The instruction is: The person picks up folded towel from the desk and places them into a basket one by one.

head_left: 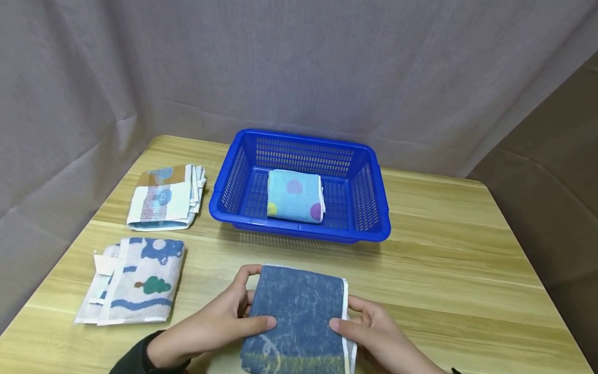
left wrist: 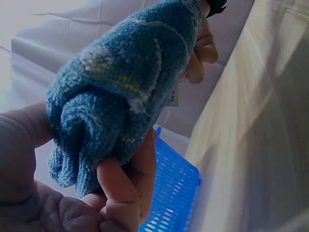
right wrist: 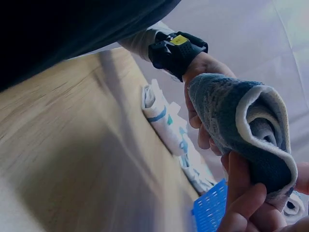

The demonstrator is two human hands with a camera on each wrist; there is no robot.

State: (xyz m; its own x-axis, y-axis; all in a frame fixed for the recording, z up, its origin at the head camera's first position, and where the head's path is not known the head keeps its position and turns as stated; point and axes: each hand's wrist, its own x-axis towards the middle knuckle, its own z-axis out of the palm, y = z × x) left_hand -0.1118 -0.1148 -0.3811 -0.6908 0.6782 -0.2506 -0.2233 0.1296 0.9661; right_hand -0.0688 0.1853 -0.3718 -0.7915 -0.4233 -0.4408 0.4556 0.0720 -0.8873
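Observation:
Between both hands is a folded dark blue towel (head_left: 299, 317) with white edging and a yellowish band near its lower end. My left hand (head_left: 221, 317) grips its left side, thumb on top and fingers beneath. On the opposite side my right hand (head_left: 378, 332) pinches the white-edged border, thumb on top. The left wrist view shows the towel's thick folded layers (left wrist: 106, 106) between thumb and fingers. In the right wrist view the towel's open end (right wrist: 263, 135) shows its layers curving inside the white hem. It is held above the table, in front of the blue basket (head_left: 299, 233).
A folded light blue towel (head_left: 295, 195) with coloured dots lies in the basket. To the left on the wooden table (head_left: 448, 259) lie a folded white, brown and blue towel (head_left: 163, 197) and a folded white towel with a green tree (head_left: 145, 280). Grey curtain (head_left: 299, 67) hangs behind.

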